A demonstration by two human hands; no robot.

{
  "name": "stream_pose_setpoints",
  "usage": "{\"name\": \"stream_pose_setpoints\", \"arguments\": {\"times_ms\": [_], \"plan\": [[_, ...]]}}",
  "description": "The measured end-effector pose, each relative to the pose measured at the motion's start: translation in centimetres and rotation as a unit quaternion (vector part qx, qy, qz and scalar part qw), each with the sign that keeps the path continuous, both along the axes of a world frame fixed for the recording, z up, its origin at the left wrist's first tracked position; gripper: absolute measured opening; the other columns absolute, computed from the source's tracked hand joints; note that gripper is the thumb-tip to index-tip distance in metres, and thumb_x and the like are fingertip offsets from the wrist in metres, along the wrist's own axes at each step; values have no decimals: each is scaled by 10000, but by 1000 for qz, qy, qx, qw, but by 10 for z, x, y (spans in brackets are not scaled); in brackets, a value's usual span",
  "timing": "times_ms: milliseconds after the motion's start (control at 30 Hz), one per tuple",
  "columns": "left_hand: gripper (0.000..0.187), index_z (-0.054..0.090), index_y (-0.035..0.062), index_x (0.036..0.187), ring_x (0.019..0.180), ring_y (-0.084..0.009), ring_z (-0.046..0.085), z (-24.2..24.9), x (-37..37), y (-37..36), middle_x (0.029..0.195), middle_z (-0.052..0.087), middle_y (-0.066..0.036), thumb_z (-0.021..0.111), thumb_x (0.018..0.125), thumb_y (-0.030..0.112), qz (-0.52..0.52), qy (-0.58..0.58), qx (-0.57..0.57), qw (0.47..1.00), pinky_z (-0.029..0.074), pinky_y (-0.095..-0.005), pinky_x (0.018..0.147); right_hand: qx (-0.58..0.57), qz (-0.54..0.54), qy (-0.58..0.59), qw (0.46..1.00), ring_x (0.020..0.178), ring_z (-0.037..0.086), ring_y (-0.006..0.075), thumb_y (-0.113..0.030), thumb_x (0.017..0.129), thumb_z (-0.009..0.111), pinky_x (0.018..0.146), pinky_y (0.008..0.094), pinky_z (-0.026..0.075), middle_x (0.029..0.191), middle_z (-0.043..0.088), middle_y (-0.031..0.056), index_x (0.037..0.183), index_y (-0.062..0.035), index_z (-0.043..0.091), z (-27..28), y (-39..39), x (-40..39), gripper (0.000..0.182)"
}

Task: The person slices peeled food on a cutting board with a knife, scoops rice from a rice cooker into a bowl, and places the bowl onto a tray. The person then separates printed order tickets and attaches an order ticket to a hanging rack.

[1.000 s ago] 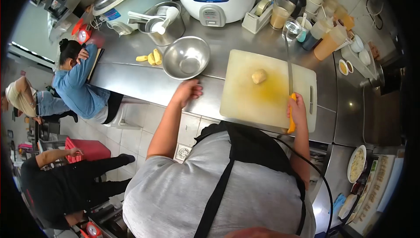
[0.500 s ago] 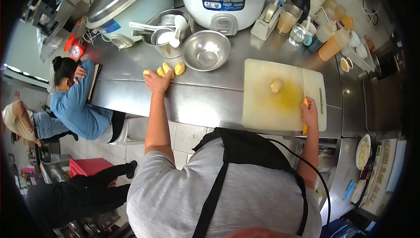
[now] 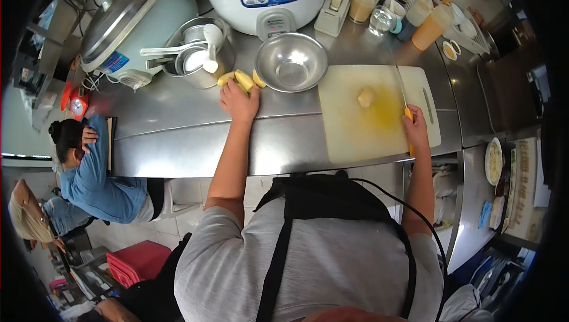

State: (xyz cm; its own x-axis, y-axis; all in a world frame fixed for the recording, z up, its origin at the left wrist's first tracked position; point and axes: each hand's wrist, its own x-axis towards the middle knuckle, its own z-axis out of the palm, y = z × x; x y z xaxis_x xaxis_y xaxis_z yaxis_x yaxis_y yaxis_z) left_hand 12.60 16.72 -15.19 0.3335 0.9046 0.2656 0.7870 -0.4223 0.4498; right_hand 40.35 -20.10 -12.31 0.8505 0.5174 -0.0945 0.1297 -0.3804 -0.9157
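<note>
My left hand [image 3: 240, 101] rests on the steel counter with its fingers on several yellow peeled pieces [image 3: 243, 79], beside the steel bowl [image 3: 291, 62]. Whether the fingers grip a piece is partly hidden. At the right, my right hand [image 3: 416, 125] is closed round the orange handle of a knife [image 3: 409, 114], its blade pointing away across the white cutting board [image 3: 349, 138]. One pale, roundish piece [image 3: 366, 96] lies on the board next to a yellow stain.
A rice cooker [image 3: 277, 11], a pot with white scoops [image 3: 195, 55] and a tape dispenser [image 3: 333, 11] stand behind. Bottles [image 3: 431, 28] are at the back right. A person in blue [image 3: 98, 168] leans on the counter at left; others are beyond.
My left hand and the yellow pieces have moved right, up against the steel bowl. The whole view has also shifted. My right hand still holds the knife.
</note>
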Motion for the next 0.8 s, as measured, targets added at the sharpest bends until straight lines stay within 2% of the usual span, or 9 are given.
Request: {"name": "stream_pose_setpoints", "arguments": {"times_ms": [67,100,200,300,400,500,600,700,800], "plan": [[790,270,-29,1259,1133,-368,300,-4,4,5,1196,354,-220,647,678,352,-26,-9,8,1000,224,-478,938,18,8,-1,1000,764,514,91,-56,793,524,655,220,422,886,545,59,1110,-21,429,-9,-2,5,333],[801,295,-5,1258,1124,-379,304,2,5,6,1197,356,-217,675,645,344,-27,-20,24,999,242,-480,930,29,14,-2,999,753,514,88,-56,793,525,646,217,421,881,547,58,1109,-21,429,-9,-2,6,332],[808,340,69,1257,1117,-385,315,22,9,-3,1199,354,-215,687,606,400,-10,-33,102,994,253,-486,925,0,9,8,1000,714,513,79,-60,793,528,617,207,414,844,551,50,1105,-22,432,-8,-4,8,329],[800,384,145,1247,1122,-370,322,20,14,13,1193,369,-206,687,574,453,-71,15,152,986,242,-493,930,4,17,14,1000,671,504,73,-69,791,536,586,200,402,804,551,40,1101,-24,436,-11,-5,11,329],[721,428,175,1222,1129,-358,324,26,23,16,1192,395,-176,657,603,466,-98,99,54,989,235,-497,933,-18,13,29,999,656,496,74,-79,786,541,577,203,397,793,552,44,1106,-20,436,-10,-6,13,342],[626,474,168,1185,1129,-340,328,11,30,28,1174,433,-143,638,641,433,-75,106,49,990,228,-501,932,-10,24,8,1000,646,491,79,-83,782,541,571,211,397,787,552,47,1118,-17,434,-12,-7,14,359],[475,509,104,1135,1102,-328,364,-6,40,35,1146,451,-156,579,725,334,-42,51,142,988,256,-472,929,8,29,22,999,653,493,81,-85,781,538,572,214,396,782,548,47,1120,-14,437,-13,-9,15,361],[364,501,25,1103,1058,-307,410,-20,46,60,1114,459,-189,497,799,226,-117,-182,122,969,291,-427,920,9,30,13,999,661,493,82,-89,781,541,576,217,398,786,550,50,1115,-13,441,-14,-8,14,357],[283,493,-28,1056,974,-257,460,-9,41,52,1059,475,-175,426,845,149,-44,-390,38,919,349,-360,874,23,33,31,999,674,499,86,-85,782,538,585,219,404,794,554,56,1115,-7,438,-11,-7,12,357]]}}
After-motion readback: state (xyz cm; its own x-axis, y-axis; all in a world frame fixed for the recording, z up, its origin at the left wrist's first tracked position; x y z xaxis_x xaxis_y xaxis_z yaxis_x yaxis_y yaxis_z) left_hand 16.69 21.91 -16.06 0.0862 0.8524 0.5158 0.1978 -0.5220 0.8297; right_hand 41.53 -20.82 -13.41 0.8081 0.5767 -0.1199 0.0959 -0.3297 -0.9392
